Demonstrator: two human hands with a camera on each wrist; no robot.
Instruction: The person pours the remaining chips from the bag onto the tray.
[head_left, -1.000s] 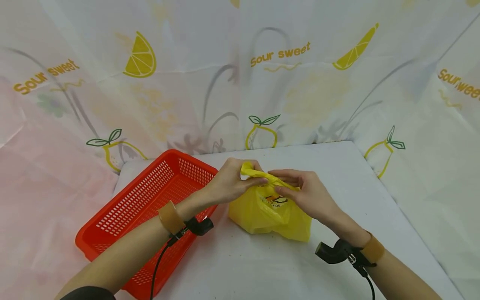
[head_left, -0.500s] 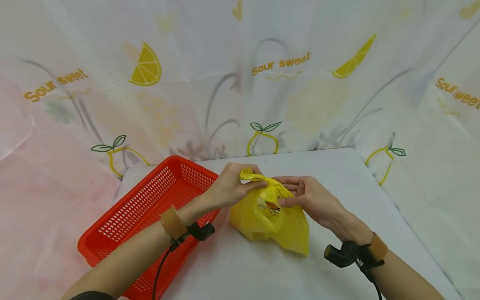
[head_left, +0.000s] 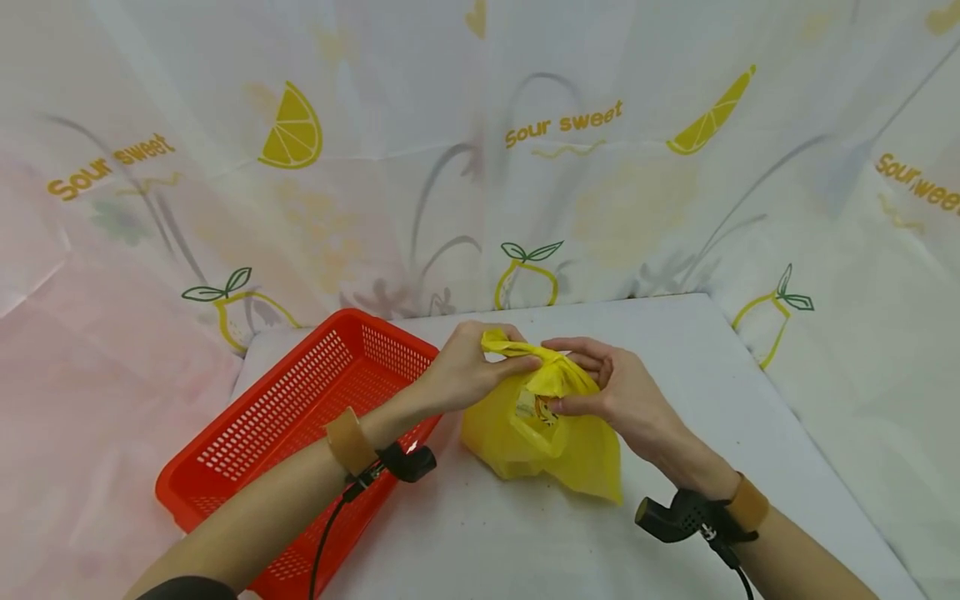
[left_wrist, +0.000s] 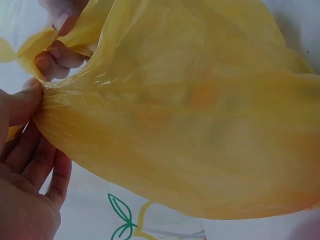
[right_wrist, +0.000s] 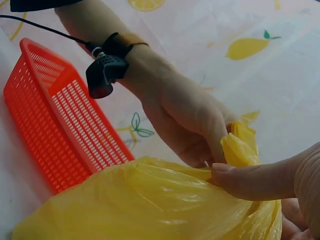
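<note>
A thin yellow plastic bag [head_left: 577, 454] sits on the white table with its top gathered and twisted; dark print shows on its front. My left hand [head_left: 463, 371] pinches the twisted neck between thumb and fingers, and a short end sticks up past the grip. On the other side, my right hand [head_left: 632, 400] has its thumb against the front of the bag and its fingers curled behind the gathered plastic. Through the bag [left_wrist: 200, 130] in the left wrist view, blurred orange and dark patches show; what they are cannot be told.
A red perforated plastic basket [head_left: 247, 417] stands left of the bag, partly under the left forearm. White table surface [head_left: 720, 375] extends to the right. A lemon-printed cloth [head_left: 420, 125] hangs behind. Each wrist wears a strapped camera [head_left: 405, 462] with a cable.
The right hand has shifted its hold, its thumb now lower on the bag's front. The bag's front has folded and its lower right corner hangs lower. The left hand keeps its pinch.
</note>
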